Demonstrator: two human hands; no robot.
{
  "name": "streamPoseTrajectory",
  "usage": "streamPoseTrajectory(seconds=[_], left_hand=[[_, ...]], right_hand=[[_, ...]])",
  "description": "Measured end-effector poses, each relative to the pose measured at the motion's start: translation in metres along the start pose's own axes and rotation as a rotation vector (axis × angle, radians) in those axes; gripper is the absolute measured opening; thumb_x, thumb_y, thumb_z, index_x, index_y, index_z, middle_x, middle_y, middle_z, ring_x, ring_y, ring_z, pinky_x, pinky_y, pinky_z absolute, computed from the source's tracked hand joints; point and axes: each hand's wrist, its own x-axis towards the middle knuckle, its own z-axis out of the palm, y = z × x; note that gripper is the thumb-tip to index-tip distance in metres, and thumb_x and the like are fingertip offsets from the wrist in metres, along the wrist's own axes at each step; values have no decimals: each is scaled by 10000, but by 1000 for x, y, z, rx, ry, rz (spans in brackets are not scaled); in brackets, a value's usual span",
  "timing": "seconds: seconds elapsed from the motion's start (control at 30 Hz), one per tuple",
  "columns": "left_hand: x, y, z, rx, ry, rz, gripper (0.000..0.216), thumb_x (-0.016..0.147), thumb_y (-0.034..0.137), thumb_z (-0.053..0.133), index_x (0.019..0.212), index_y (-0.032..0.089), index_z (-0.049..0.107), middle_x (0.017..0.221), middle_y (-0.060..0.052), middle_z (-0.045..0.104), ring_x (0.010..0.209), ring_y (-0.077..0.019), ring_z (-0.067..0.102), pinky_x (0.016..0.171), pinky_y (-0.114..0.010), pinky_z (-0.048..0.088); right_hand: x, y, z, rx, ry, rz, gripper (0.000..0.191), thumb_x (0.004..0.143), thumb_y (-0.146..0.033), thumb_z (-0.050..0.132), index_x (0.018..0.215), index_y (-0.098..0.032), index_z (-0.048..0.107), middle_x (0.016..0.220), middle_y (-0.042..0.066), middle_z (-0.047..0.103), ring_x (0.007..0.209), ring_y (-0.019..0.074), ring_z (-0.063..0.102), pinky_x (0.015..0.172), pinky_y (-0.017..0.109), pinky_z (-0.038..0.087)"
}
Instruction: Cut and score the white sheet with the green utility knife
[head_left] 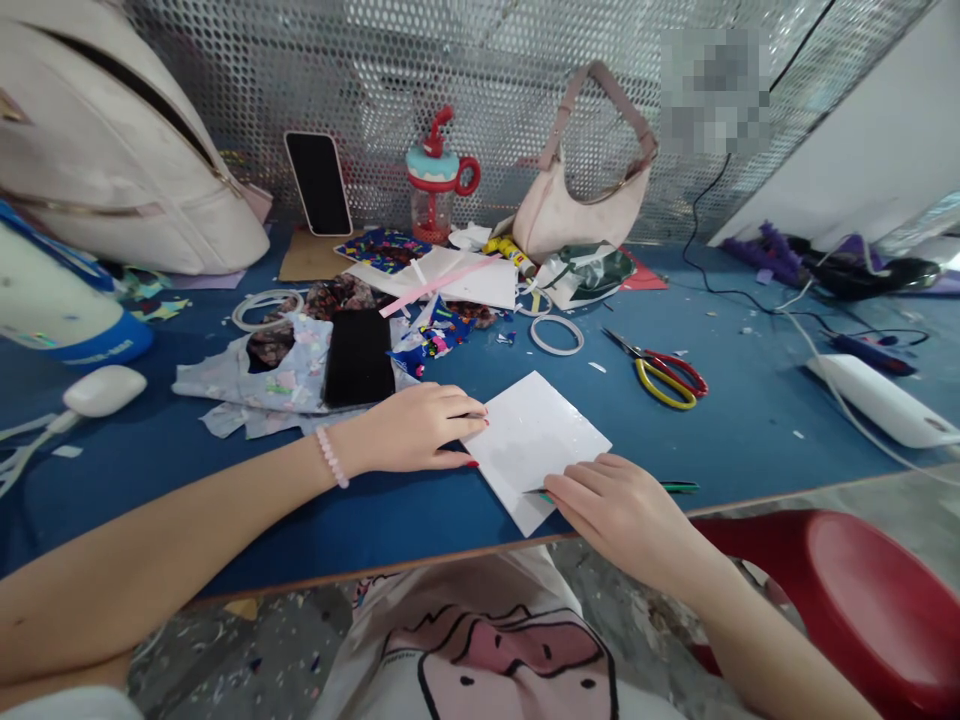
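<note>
A white square sheet (pixel 534 435) lies turned cornerwise near the table's front edge. On its left corner rest the fingertips of my left hand (pixel 420 428), which is stretched out and holds nothing. My right hand (pixel 619 505) is closed around a slim green and dark tool (pixel 681 487). Its thin pointed tip lies over the lower part of the sheet, and its far end sticks out past the hand. Whether it is a craft knife or tweezers I cannot make out. Scissors (pixel 667 378) with a red and a yellow handle lie to the right of the sheet, blades apart.
Left of the sheet are a black phone (pixel 360 358) and fabric scraps (pixel 292 365). Tape rolls (pixel 556 335), a tumbler (pixel 433 190) and a handbag (pixel 581 215) stand farther back. A white device (pixel 881 400) with a cable lies right. A red stool (pixel 862 590) is below.
</note>
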Motion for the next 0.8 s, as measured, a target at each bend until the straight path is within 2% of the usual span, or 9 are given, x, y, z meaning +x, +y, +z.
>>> streamPoseTrajectory(seconds=[0.07, 0.17, 0.27, 0.4, 0.47, 0.5, 0.57, 0.67, 0.8], left_hand=[[-2, -6, -3, 143, 27, 23, 311, 943, 407, 529, 1044, 139, 650, 1108, -79, 677, 981, -207, 599, 750, -319, 427], [-4, -15, -12, 325, 74, -3, 207, 975, 265, 488, 1012, 152, 657, 1069, -56, 693, 941, -185, 612, 705, -312, 394], [-2, -10, -21, 360, 75, -44, 183, 959, 169, 480, 965, 149, 663, 1023, -53, 700, 901, -175, 619, 705, -311, 395], [5, 36, -26, 260, -50, -117, 197, 936, 234, 510, 936, 115, 666, 869, -76, 695, 765, -191, 622, 634, -307, 411], [8, 67, -23, 202, -41, -188, 280, 916, 303, 545, 1023, 70, 657, 998, -139, 689, 897, -239, 634, 700, -325, 450], [9, 81, -22, 155, -35, -193, 400, 905, 388, 553, 1099, 48, 635, 1099, -176, 664, 999, -275, 618, 767, -348, 464], [9, 99, -18, 84, -69, -218, 600, 854, 530, 580, 1263, 91, 550, 1289, -203, 564, 1164, -340, 543, 860, -399, 460], [8, 105, -14, 26, -161, -185, 683, 835, 580, 584, 1342, 136, 477, 1376, -194, 492, 1253, -364, 473, 926, -434, 437], [6, 100, -12, 82, -143, -169, 594, 893, 513, 530, 1307, 87, 498, 1283, -196, 555, 1172, -361, 533, 902, -455, 458]], right_hand=[[0, 0, 0, 4, -16, 7, 264, 923, -70, 383, 794, -154, 597, 611, -3, 533, 559, 134, 472, 580, 292, 261], [0, -1, 1, 26, -55, 14, 245, 938, -94, 382, 839, -150, 600, 638, 1, 560, 572, 137, 500, 577, 294, 270], [0, -2, 1, 56, -90, 13, 217, 948, -122, 392, 882, -153, 597, 672, 6, 590, 598, 139, 529, 584, 289, 289], [4, 16, -8, 89, -100, 15, 213, 948, -145, 402, 881, -163, 603, 700, 18, 620, 620, 137, 543, 589, 276, 307], [13, 33, -15, 32, -33, -19, 253, 946, -116, 380, 858, -168, 612, 724, 35, 636, 640, 138, 546, 604, 276, 307], [20, 42, -18, 1, -1, -55, 265, 946, -105, 374, 857, -170, 616, 742, 42, 641, 657, 142, 549, 619, 280, 308], [38, 56, -20, -39, -16, -155, 234, 943, -109, 402, 884, -175, 619, 783, 47, 647, 707, 156, 556, 651, 288, 309], [66, 67, -12, -96, -143, -253, 203, 926, -86, 425, 883, -169, 606, 819, 48, 636, 760, 166, 564, 667, 295, 302], [89, 69, 12, -73, -226, -255, 144, 930, -119, 444, 960, -157, 580, 1055, 78, 628, 809, 157, 576, 655, 283, 308]])
